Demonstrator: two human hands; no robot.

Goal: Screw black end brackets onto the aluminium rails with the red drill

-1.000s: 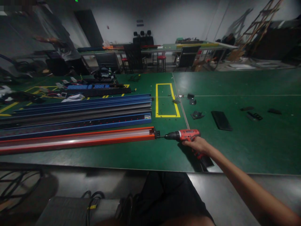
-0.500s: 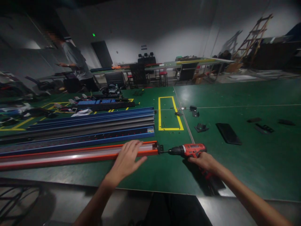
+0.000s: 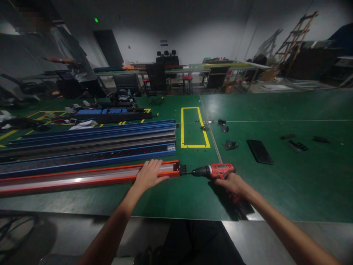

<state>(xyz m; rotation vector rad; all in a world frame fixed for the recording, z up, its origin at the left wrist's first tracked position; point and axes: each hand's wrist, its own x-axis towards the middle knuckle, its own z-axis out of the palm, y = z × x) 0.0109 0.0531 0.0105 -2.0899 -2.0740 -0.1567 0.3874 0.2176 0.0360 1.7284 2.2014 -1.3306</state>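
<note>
A long orange metal profile (image 3: pixel 107 173) with a pale inner channel lies along the near part of the green table. My left hand (image 3: pixel 149 175) grips it near its right end, fingers across the top and over the far edge, thumb stretched along the near side. A black end piece (image 3: pixel 182 169) sits at that end. My right hand (image 3: pixel 234 184) is wrapped around the handle of a red and black cordless drill (image 3: pixel 222 169). The drill points left, its bit at the end piece; whether the tip sits in a screw is too small to tell.
Blue and black profiles (image 3: pixel 91 138) lie behind the orange one. Yellow tape (image 3: pixel 182 129) marks a rectangle with small dark bits in it. On the right are a flat black object (image 3: pixel 259 151) and black plastic parts (image 3: pixel 230 144). A person (image 3: pixel 74 55) stands far left.
My left hand has settled onto the orange profile, its fingers closer together. The drill stays lined up with the end piece. The whole view has shifted slightly.
</note>
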